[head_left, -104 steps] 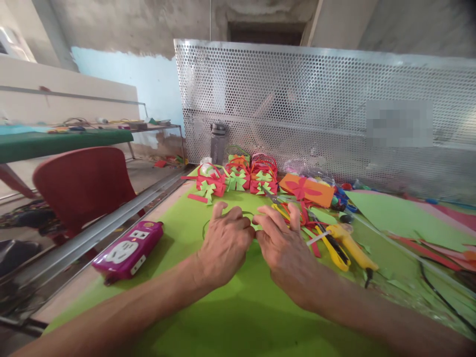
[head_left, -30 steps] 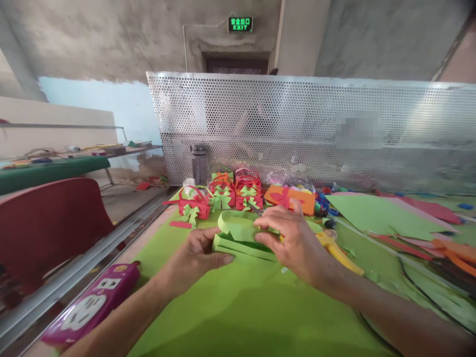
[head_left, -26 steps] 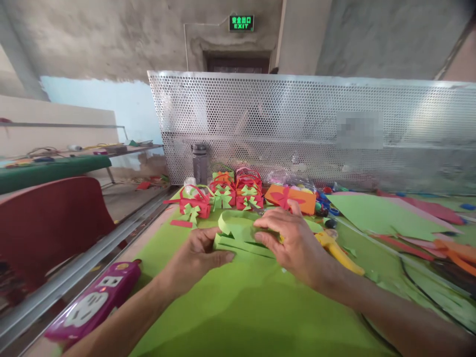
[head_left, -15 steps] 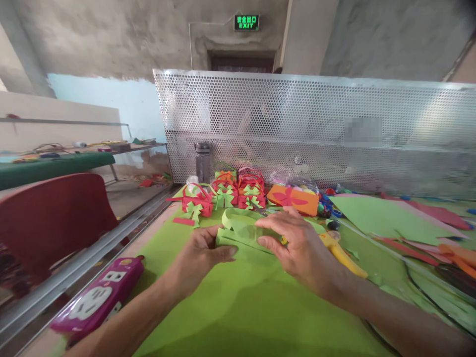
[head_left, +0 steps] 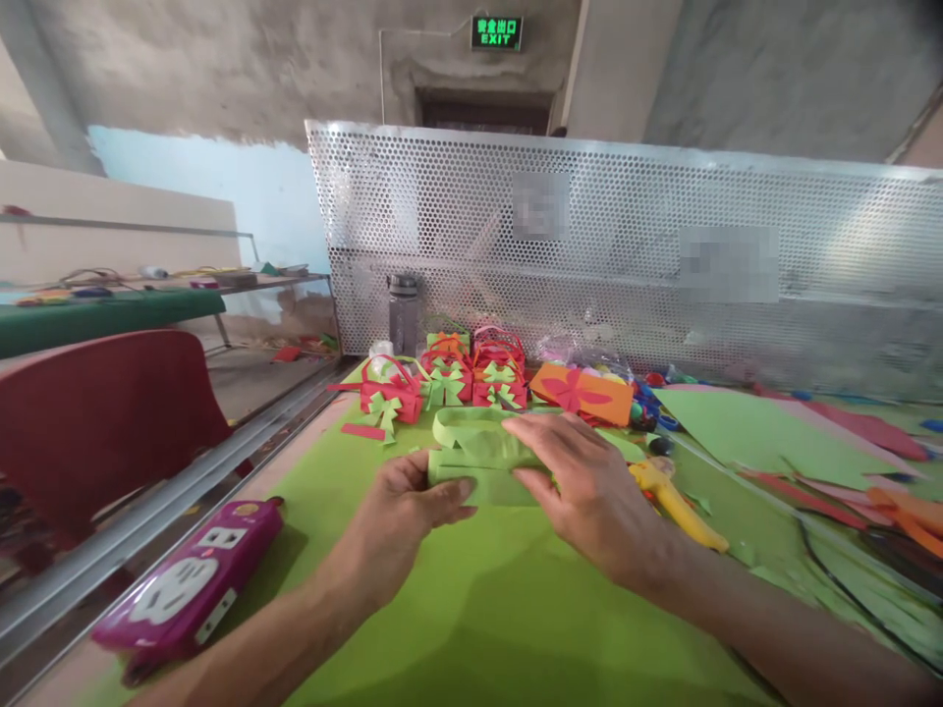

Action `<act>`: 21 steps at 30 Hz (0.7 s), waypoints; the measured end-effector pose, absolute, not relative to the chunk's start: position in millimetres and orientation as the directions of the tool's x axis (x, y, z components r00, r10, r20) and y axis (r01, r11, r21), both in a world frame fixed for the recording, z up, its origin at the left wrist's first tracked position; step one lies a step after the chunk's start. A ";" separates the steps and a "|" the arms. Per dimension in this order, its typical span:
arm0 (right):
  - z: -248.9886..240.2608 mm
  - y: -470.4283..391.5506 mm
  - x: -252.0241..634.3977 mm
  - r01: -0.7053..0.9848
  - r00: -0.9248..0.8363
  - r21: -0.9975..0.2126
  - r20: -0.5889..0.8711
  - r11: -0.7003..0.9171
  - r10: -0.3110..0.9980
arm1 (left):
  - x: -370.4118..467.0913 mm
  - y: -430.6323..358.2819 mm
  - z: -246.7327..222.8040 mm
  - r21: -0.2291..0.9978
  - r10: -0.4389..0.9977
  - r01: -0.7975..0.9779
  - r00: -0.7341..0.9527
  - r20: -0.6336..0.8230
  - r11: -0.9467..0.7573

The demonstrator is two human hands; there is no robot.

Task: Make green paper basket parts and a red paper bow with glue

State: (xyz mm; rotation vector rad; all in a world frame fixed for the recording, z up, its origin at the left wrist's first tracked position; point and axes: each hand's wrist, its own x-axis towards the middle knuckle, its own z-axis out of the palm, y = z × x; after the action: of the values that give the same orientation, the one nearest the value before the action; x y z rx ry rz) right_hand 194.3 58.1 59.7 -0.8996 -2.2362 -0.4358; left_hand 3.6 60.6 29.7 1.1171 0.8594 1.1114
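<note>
Between my hands is a small green paper bag (head_left: 490,483) with a curved paper-strip handle (head_left: 461,426). My left hand (head_left: 416,506) grips its left end, thumb across the front and fingers behind. At the right end, my right hand (head_left: 582,481) closes on it, with its thumb at the front and fingers over the top by the handle. Beyond my hands stand several red paper bags with green bows (head_left: 446,383). An orange paper bag with a red bow (head_left: 581,393) is just past my right hand.
A yellow glue gun (head_left: 678,506) lies right of my right hand. A purple case (head_left: 195,589) sits at the left table edge. Green paper sheets (head_left: 766,432) and scraps cover the right side. A dark bottle (head_left: 403,316) stands by the perforated metal screen (head_left: 626,226).
The green bag has turned so that its front panel faces me more. My right fingers have moved slightly over its top. The camera view has shifted a little.
</note>
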 end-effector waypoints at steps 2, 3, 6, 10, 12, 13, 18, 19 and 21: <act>59.3 59.3 195.3 0.689 -0.542 0.061 0.705 0.722 0.458 | 4.7 59.2 29.6 0.960 0.967 -0.270 0.256 -0.003 0.075; 59.0 59.8 196.0 0.680 -0.544 0.060 0.710 0.731 0.447 | 5.2 58.3 30.0 0.955 0.966 -0.284 0.260 -0.003 0.080; 57.7 61.0 198.1 0.658 -0.551 0.061 0.717 0.750 0.426 | 6.5 55.8 32.1 0.941 0.965 -0.325 0.261 -0.012 0.099; 57.5 59.9 197.7 0.649 -0.561 0.064 0.714 0.758 0.420 | 6.8 55.0 34.5 0.929 0.967 -0.354 0.254 -0.015 0.107; 58.0 58.3 196.5 0.645 -0.555 0.054 0.718 0.762 0.419 | 6.6 55.3 35.1 0.925 0.965 -0.364 0.262 -0.006 0.104; 58.1 57.7 196.1 0.643 -0.548 0.049 0.726 0.764 0.415 | 6.5 55.4 35.4 0.924 0.964 -0.369 0.267 0.000 0.102; 57.2 60.5 197.1 0.657 -0.523 0.043 0.745 0.752 0.414 | 7.2 53.3 38.8 0.911 0.957 -0.405 0.286 0.048 0.075; 56.7 62.5 197.9 0.662 -0.523 0.043 0.741 0.748 0.421 | 7.4 52.7 39.7 0.911 0.956 -0.406 0.289 0.054 0.071; 55.5 67.1 199.6 0.665 -0.521 0.042 0.741 0.745 0.423 | 7.8 52.1 40.5 0.912 0.955 -0.403 0.290 0.055 0.070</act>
State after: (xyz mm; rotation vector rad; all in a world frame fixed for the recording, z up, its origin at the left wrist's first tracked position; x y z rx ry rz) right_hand 199.6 67.1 55.5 -0.8137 -2.1957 -0.4172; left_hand 7.8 52.1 40.5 1.0196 0.6905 1.1549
